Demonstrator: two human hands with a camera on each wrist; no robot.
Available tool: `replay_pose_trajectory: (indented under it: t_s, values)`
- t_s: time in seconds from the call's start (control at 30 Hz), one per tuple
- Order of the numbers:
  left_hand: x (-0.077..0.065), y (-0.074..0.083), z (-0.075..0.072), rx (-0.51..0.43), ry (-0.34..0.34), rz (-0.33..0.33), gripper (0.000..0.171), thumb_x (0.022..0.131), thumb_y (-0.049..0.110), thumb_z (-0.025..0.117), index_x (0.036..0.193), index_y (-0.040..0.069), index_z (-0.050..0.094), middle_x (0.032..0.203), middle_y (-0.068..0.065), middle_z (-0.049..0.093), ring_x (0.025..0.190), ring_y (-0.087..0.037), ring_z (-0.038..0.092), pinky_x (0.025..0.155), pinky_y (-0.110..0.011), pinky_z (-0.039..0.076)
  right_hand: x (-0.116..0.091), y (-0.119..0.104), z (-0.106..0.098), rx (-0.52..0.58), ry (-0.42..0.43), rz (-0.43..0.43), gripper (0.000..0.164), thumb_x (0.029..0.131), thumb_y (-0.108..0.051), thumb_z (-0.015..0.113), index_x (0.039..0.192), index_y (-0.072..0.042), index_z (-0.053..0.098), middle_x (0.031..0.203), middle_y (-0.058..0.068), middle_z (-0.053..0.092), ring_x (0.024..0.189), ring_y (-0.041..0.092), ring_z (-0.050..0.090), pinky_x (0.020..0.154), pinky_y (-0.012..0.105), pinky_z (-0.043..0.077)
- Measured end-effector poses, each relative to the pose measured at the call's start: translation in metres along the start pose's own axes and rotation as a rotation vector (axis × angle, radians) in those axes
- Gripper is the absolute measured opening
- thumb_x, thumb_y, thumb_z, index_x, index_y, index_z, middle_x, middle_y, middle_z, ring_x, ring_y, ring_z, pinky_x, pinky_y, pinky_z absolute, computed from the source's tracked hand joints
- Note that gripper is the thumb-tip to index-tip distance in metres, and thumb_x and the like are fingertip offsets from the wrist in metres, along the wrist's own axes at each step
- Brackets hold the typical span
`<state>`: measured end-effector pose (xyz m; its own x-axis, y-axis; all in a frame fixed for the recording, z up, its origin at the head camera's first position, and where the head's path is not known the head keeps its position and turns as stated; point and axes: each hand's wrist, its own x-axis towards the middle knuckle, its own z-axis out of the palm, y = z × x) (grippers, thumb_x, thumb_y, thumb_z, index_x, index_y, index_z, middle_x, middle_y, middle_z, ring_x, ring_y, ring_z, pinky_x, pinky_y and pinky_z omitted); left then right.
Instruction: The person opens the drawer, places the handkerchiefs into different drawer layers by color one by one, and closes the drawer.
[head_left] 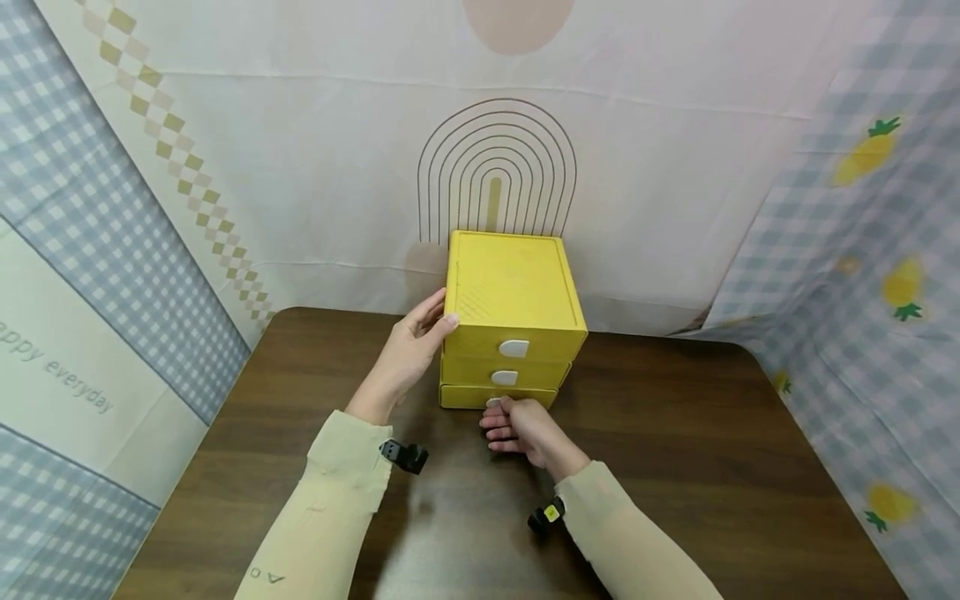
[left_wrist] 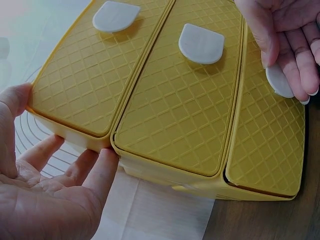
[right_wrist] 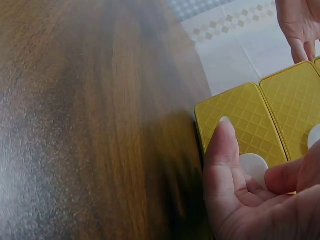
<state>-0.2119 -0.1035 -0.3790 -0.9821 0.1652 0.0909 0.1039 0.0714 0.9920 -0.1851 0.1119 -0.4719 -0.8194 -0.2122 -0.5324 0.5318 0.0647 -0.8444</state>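
Observation:
A yellow mini drawer cabinet (head_left: 517, 279) has three stacked drawers, each with a white tab handle. My left hand (head_left: 408, 346) is at its upper left front corner. In the left wrist view the thumb (left_wrist: 19, 97) meets the top edge, while the fingertips rest on the cabinet's side. Down at the bottom drawer (left_wrist: 267, 135), my right hand (head_left: 528, 429) pinches the white handle (right_wrist: 254, 166) between thumb and fingers, palm turned up. The upper handle (head_left: 513, 348) and middle handle (head_left: 504, 377) are untouched. All three drawer fronts sit close to the cabinet frame.
The cabinet stands near the back edge of a dark wooden table (head_left: 660, 467). Behind it hangs a pale patterned cloth (head_left: 300, 167), with checked cloth (head_left: 847, 275) to the right and more at the left. A small black wrist camera (head_left: 405, 456) juts from the left cuff.

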Motion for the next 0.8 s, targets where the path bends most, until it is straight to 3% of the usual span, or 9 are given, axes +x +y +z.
replay_pose_trajectory:
  t_s: [0.3,0.43,0.5,0.6,0.7,0.8]
  values:
    - [0.001,-0.002,0.005,0.004,0.017,-0.008,0.066,0.090,0.054,0.061,0.148,0.033,0.039,0.146,0.001,0.043,0.132,-0.019,0.040,0.106,-0.040,0.037,0.000,0.003,-0.001,-0.016,0.017,-0.022,0.045,0.106,-0.029,0.034,0.124,0.005,0.057,0.100,0.013,0.065,0.076,0.019,0.062,0.070,0.037,0.057]
    - [-0.007,-0.003,0.008,0.102,0.047,-0.011,0.074,0.092,0.059,0.054,0.153,0.024,0.031,0.150,-0.009,0.037,0.136,-0.025,0.036,0.108,-0.043,0.034,-0.007,0.006,-0.004,-0.050,0.010,-0.047,0.048,0.105,-0.035,0.038,0.124,0.006,0.055,0.102,0.014,0.065,0.078,0.021,0.063,0.071,0.037,0.057]
    - [-0.014,-0.004,0.008,0.169,0.050,-0.015,0.079,0.092,0.063,0.049,0.155,0.022,0.023,0.153,-0.012,0.031,0.139,-0.026,0.031,0.110,-0.045,0.031,-0.015,0.007,-0.008,-0.114,0.019,-0.101,0.051,0.104,-0.038,0.040,0.125,0.006,0.053,0.104,0.016,0.065,0.080,0.023,0.063,0.071,0.039,0.057]
    - [-0.028,-0.009,0.008,0.283,0.040,-0.028,0.086,0.091,0.068,0.044,0.157,0.024,0.012,0.157,-0.011,0.022,0.142,-0.027,0.023,0.111,-0.049,0.026,-0.029,0.009,-0.017,-0.331,0.095,-0.251,0.052,0.103,-0.044,0.042,0.126,0.002,0.055,0.104,0.014,0.065,0.084,0.023,0.064,0.073,0.040,0.056]
    - [-0.044,-0.017,0.007,0.419,0.025,-0.044,0.090,0.088,0.073,0.043,0.156,0.029,0.004,0.159,-0.010,0.014,0.143,-0.031,0.018,0.111,-0.055,0.023,-0.044,0.012,-0.028,-0.620,0.256,-0.401,0.052,0.100,-0.050,0.045,0.126,-0.007,0.059,0.104,0.006,0.066,0.088,0.019,0.063,0.077,0.040,0.053]
    - [-0.058,-0.027,0.005,0.586,0.021,-0.035,0.093,0.086,0.075,0.043,0.156,0.031,0.000,0.160,-0.009,0.011,0.143,-0.035,0.016,0.109,-0.059,0.022,-0.056,0.016,-0.041,-0.848,0.392,-0.493,0.057,0.096,-0.058,0.045,0.128,-0.013,0.059,0.107,0.000,0.065,0.095,0.017,0.061,0.083,0.042,0.050]
